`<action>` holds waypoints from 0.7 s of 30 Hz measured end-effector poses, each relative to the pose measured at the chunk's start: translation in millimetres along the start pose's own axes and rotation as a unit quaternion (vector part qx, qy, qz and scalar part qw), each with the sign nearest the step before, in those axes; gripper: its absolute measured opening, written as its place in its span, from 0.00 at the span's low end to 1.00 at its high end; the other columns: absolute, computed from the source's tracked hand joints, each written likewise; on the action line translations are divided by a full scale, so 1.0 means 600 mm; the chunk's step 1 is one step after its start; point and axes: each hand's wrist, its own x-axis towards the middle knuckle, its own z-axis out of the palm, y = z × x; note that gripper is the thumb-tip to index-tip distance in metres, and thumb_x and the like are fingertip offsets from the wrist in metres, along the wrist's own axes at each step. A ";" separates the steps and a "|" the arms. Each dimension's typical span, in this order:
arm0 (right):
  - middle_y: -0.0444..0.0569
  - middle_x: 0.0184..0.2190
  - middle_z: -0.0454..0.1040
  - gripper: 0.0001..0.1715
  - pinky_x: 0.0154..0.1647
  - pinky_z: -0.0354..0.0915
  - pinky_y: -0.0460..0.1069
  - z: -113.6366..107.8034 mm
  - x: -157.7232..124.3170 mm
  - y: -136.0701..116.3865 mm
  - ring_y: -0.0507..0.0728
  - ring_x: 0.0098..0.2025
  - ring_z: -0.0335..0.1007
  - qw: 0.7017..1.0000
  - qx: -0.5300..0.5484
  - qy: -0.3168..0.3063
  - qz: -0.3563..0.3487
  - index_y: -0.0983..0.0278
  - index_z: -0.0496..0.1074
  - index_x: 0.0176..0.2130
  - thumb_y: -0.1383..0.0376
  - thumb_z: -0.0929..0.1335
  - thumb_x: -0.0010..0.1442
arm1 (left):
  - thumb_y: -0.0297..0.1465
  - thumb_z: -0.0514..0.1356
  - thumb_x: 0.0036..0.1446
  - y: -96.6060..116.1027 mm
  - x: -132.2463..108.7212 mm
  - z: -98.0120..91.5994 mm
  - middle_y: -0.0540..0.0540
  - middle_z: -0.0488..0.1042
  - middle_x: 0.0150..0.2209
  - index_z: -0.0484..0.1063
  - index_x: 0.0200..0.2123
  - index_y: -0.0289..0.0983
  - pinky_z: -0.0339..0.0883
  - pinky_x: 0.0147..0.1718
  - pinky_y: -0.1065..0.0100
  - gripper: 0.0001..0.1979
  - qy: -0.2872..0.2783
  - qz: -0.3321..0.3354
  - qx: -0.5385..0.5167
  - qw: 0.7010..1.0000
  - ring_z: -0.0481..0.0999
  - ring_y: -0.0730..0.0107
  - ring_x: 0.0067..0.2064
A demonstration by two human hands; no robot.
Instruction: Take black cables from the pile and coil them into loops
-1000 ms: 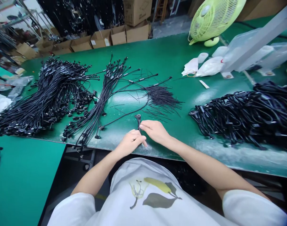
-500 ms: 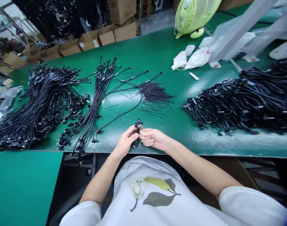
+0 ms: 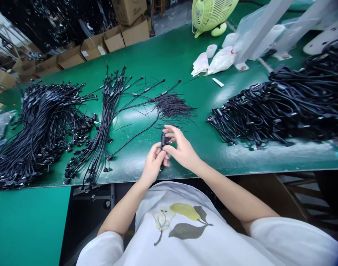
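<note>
Close to the table's front edge, my left hand (image 3: 151, 165) pinches a small black cable bundle (image 3: 163, 139) that stands up between both hands. My right hand (image 3: 183, 148) curls around the top part of it, thumb on the near side and fingers behind. The lower part of the bundle is mostly covered by my fingers. Just beyond lies a pile of thin black ties (image 3: 173, 105). To the left is a loose bunch of straight black cables (image 3: 109, 107) with connectors at their ends.
A bigger heap of black cables (image 3: 43, 122) lies far left. Coiled, tied cables (image 3: 280, 111) are piled at the right. On the green table (image 3: 146, 55) stand a yellow-green fan (image 3: 210, 16), white bags (image 3: 221, 61) and a grey post (image 3: 263, 33). Cardboard boxes (image 3: 93, 46) line the far edge.
My right hand has opened from a tight pinch and moved up around the top of the cable bundle. My left hand stays on it. The view has shifted slightly right.
</note>
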 end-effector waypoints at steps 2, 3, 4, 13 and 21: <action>0.50 0.42 0.75 0.15 0.46 0.67 0.51 0.005 0.012 0.002 0.56 0.43 0.72 1.000 -0.028 0.008 -0.009 0.62 0.69 0.46 0.59 0.67 0.60 | 0.45 0.63 0.56 -0.010 -0.006 0.008 0.54 0.69 0.27 0.64 0.54 0.38 0.65 0.28 0.71 0.28 -0.030 -0.003 0.051 0.998 0.67 0.78 0.24; 0.48 0.37 0.76 0.10 0.44 0.67 0.50 0.008 0.017 0.004 0.55 0.39 0.73 1.000 -0.022 0.020 0.003 0.62 0.70 0.41 0.59 0.66 0.61 | 0.45 0.63 0.56 -0.013 -0.010 0.012 0.54 0.67 0.27 0.62 0.57 0.38 0.64 0.27 0.72 0.29 -0.037 -0.009 0.059 0.998 0.66 0.78 0.24; 0.46 0.33 0.76 0.09 0.41 0.68 0.49 0.012 0.021 0.005 0.53 0.34 0.74 0.999 0.002 0.038 0.022 0.62 0.70 0.37 0.59 0.65 0.62 | 0.46 0.62 0.57 -0.015 -0.014 0.017 0.55 0.65 0.26 0.60 0.58 0.39 0.61 0.24 0.73 0.31 -0.038 -0.021 0.055 0.998 0.63 0.79 0.23; 0.41 0.22 0.70 0.17 0.14 0.58 0.41 0.016 0.027 0.011 0.48 0.18 0.64 0.946 0.244 0.109 0.186 0.64 0.68 0.30 0.53 0.71 0.56 | 0.50 0.65 0.50 -0.007 -0.026 0.049 0.56 0.57 0.23 0.68 0.37 0.33 0.44 0.15 0.79 0.25 -0.044 -0.167 -0.082 0.982 0.53 0.83 0.19; 0.48 0.39 0.75 0.30 0.32 0.71 0.48 0.013 -0.022 0.040 0.51 0.29 0.71 0.915 0.347 0.005 0.203 0.60 0.64 0.48 0.49 0.72 0.52 | 0.50 0.59 0.57 -0.052 0.004 0.030 0.57 0.56 0.21 0.65 0.32 0.37 0.51 0.17 0.78 0.21 0.019 -0.078 0.027 0.996 0.54 0.82 0.18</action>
